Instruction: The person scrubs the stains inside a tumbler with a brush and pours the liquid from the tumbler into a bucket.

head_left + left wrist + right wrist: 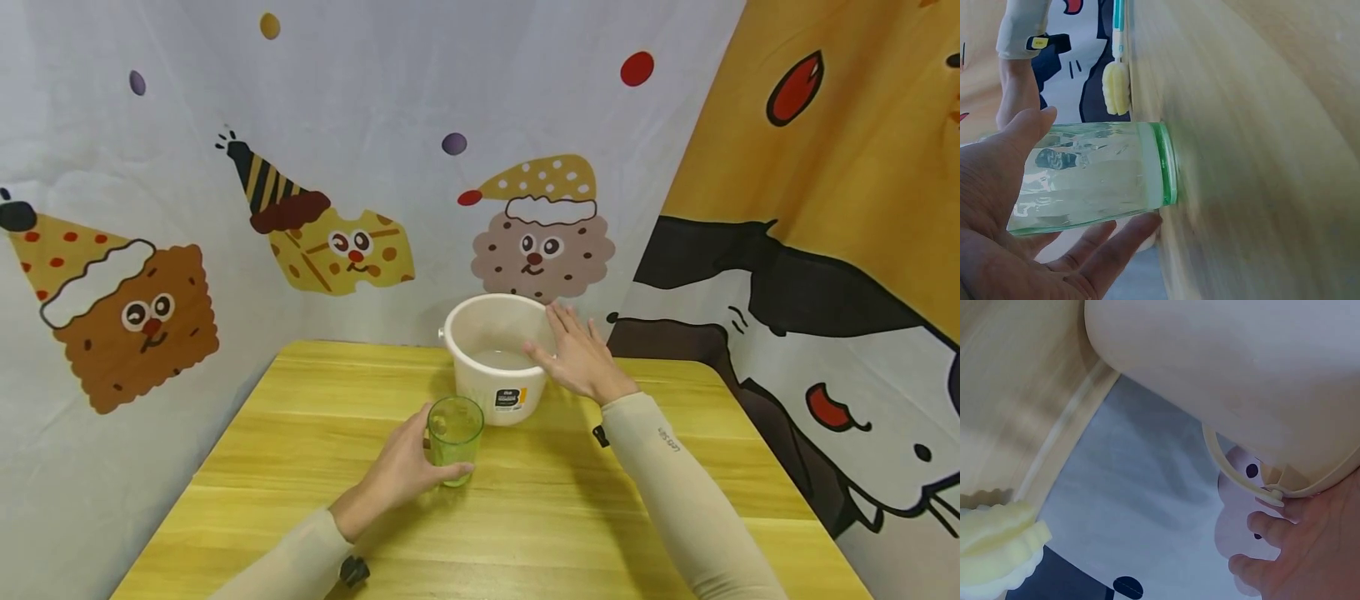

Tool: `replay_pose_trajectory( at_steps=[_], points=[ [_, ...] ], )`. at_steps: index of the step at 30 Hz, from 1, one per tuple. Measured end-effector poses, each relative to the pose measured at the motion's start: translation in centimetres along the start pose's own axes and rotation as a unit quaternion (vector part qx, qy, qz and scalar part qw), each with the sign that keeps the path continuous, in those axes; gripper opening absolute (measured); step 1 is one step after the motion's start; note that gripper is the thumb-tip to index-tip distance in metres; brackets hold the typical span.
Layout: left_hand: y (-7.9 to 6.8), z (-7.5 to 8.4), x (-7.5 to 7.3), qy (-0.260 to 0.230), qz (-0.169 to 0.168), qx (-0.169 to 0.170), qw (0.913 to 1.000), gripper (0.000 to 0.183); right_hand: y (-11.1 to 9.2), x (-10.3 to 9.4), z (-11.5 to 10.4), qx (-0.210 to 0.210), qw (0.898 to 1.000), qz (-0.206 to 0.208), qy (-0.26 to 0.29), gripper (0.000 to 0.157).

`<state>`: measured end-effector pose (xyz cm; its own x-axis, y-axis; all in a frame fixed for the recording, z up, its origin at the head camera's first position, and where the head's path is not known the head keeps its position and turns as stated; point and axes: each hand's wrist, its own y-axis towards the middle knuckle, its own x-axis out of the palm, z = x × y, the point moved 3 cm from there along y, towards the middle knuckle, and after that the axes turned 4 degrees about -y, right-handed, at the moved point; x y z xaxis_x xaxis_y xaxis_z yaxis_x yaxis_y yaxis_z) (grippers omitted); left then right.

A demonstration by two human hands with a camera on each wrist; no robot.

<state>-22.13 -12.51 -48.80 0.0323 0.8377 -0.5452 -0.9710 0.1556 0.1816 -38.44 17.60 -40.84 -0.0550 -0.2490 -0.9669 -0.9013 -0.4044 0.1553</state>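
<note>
A clear green drinking glass [455,442] stands upright on the table in front of a white bucket [491,392]. My left hand [401,458] holds the glass, thumb on one side and fingers round the other. In the left wrist view, the glass [1091,175] lies between the left thumb and fingers. My right hand [581,358] is at the bucket's right rim, fingers straight and spread, thumb over the opening. In the right wrist view, its fingers [1272,528] show outside the bucket wall [1235,369], beside the handle [1235,472]. Whether the bucket holds water, I cannot tell.
A yellow sponge brush [1116,87] with a teal-and-white handle lies on the table's right side; the right arm hides it in the head view. The wooden table [300,425] ends at a printed cloth [360,100] behind, with another cloth side at the right.
</note>
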Motion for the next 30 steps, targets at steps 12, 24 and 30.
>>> replay_pose_trajectory(
  at_steps=[12,24,30],
  points=[
    [0.1,0.4,-0.3,0.012,0.013,0.001,0.9998,0.091,0.0,0.1,-0.1,-0.007,1.000,0.002,0.013,0.110],
    [0.5,0.5,-0.9,0.010,0.030,0.012,0.9994,0.091,0.0,0.1,0.0,-0.010,1.000,0.013,0.018,0.110],
    [0.8,1.4,-2.1,0.014,0.050,0.032,0.9981,0.091,0.0,0.2,-0.1,-0.009,1.000,0.018,0.021,0.105]
  ],
)
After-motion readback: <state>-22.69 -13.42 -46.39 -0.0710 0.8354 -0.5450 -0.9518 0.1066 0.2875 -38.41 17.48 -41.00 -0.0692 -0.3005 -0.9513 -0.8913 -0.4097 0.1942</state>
